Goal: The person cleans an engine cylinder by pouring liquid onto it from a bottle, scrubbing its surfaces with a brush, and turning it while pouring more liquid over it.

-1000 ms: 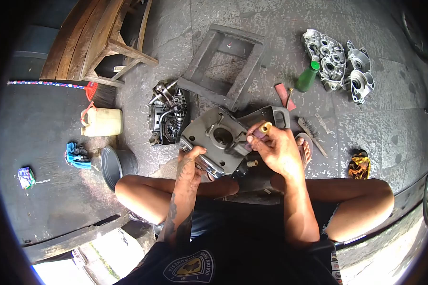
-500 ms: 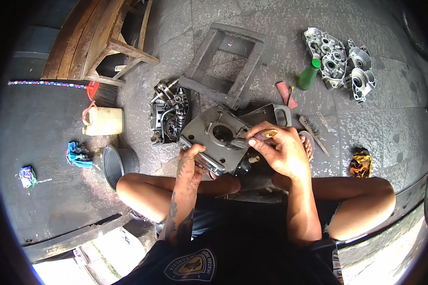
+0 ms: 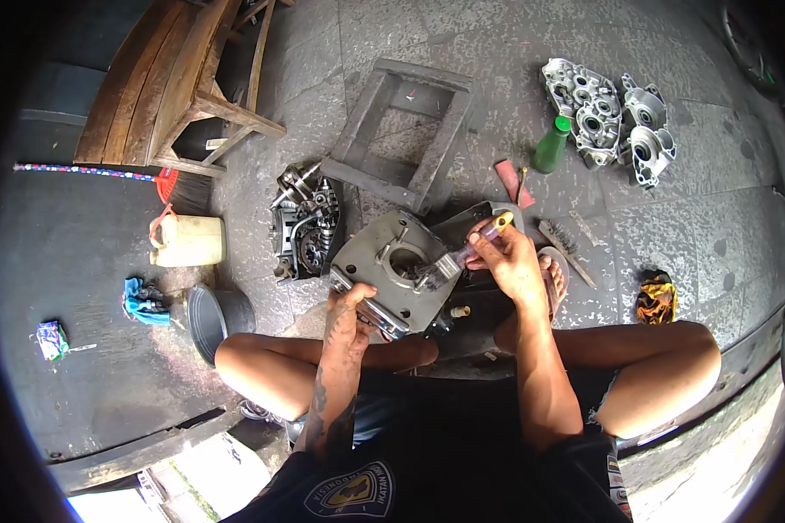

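My left hand (image 3: 351, 312) is closed on the near left edge of a grey metal engine part (image 3: 375, 239), its thumb on top. That part has a flat face, a round opening in the middle and small holes at its corners. A paintbrush (image 3: 446, 266) with a purple and yellow handle is gripped in my right hand (image 3: 513, 266). Its bristles touch the face beside the round opening. Under the part sits a dark metal tray (image 3: 475, 215), largely covered by the part and my hands. A brass-coloured fitting (image 3: 460, 311) shows below the part's right corner.
Beyond the tray lies a grey wooden frame (image 3: 358, 166). An engine assembly (image 3: 310, 222) stands left of it. Farther right are a green bottle (image 3: 550, 148), engine casings (image 3: 589, 109), a wire brush (image 3: 569, 253) and an orange-black cloth (image 3: 657, 298). A jerrycan (image 3: 192, 241) and black bucket (image 3: 208, 322) stand left.
My right hand has tipped the paintbrush so its handle points up and right, and its bristles now show on the part's face. My left hand keeps its grip. The camera view has shifted slightly.
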`<action>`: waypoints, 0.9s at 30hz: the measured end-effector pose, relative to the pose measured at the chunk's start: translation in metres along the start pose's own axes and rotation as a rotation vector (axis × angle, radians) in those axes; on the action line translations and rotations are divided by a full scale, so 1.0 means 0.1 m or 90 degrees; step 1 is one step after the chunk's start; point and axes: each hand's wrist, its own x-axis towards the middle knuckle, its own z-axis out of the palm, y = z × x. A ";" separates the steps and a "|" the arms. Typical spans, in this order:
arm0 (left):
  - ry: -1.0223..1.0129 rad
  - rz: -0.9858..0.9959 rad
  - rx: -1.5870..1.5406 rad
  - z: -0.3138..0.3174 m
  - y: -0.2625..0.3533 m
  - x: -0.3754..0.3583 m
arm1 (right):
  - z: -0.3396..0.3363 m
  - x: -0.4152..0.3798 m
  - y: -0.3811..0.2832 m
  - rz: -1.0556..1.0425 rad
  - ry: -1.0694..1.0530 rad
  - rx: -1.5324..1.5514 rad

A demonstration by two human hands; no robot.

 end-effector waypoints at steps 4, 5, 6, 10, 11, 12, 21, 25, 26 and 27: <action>0.034 0.015 0.029 0.00 -0.03 -0.01 | 0.23 -0.02 -0.23 -0.084 0.061 -0.077; 0.031 0.014 0.032 0.00 -0.03 0.00 | 0.30 0.02 -0.27 -0.129 0.059 -0.012; 0.034 -0.003 0.034 0.00 -0.03 -0.02 | 0.36 0.10 -0.21 -0.131 0.043 0.036; 0.035 0.006 0.047 0.00 -0.04 0.04 | 0.39 0.23 -0.03 -0.138 0.058 -0.207; 0.040 -0.007 0.052 0.01 -0.04 0.01 | 0.39 0.18 -0.13 -0.136 0.057 -0.206; 0.032 -0.008 0.062 0.05 -0.02 -0.01 | 0.39 0.12 -0.25 -0.159 0.056 -0.252; 0.013 -0.019 -0.040 0.17 0.02 -0.10 | -0.01 0.23 -0.06 -0.051 0.199 -0.025; 0.016 -0.017 -0.017 0.11 -0.01 -0.05 | -0.07 0.34 0.14 -0.011 0.192 -0.095; 0.009 0.009 -0.020 0.12 -0.01 -0.06 | -0.13 0.34 0.11 0.012 0.197 -0.117; 0.007 0.013 -0.020 0.13 0.01 -0.05 | -0.16 0.35 0.08 0.035 0.198 -0.140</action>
